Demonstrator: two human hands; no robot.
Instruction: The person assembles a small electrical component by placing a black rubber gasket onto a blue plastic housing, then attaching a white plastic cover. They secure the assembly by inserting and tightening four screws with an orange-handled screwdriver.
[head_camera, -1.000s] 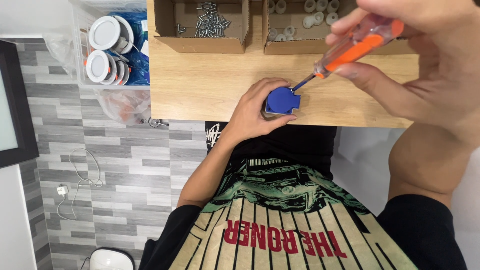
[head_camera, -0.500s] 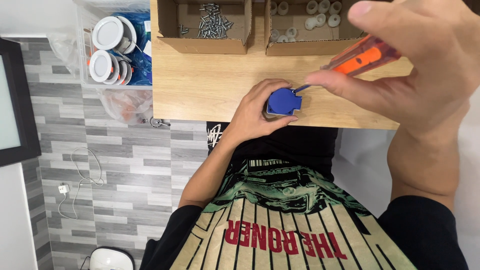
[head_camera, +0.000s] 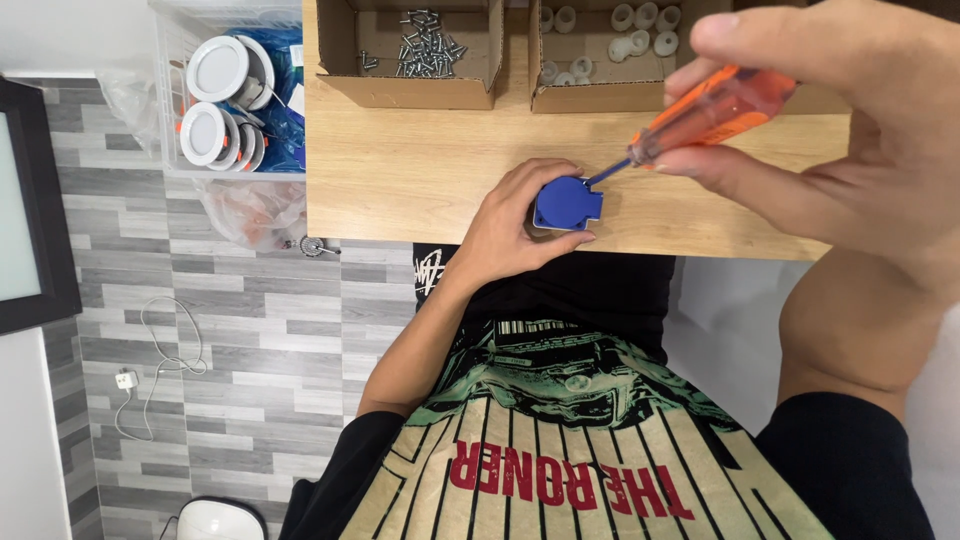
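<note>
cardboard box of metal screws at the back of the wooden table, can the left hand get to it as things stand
Probably yes. The open-topped cardboard box of metal screws sits just beyond the left hand, with bare light wooden table between them. But that hand is pressed around the small blue plastic part, so it would have to let go.

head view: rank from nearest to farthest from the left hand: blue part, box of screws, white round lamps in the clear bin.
1. Blue part: under the left hand, at the near edge of the wooden table.
2. Box of screws: at the table's far side, up from the hand.
3. White round lamps: in the clear bin beyond the table's left end.
</note>
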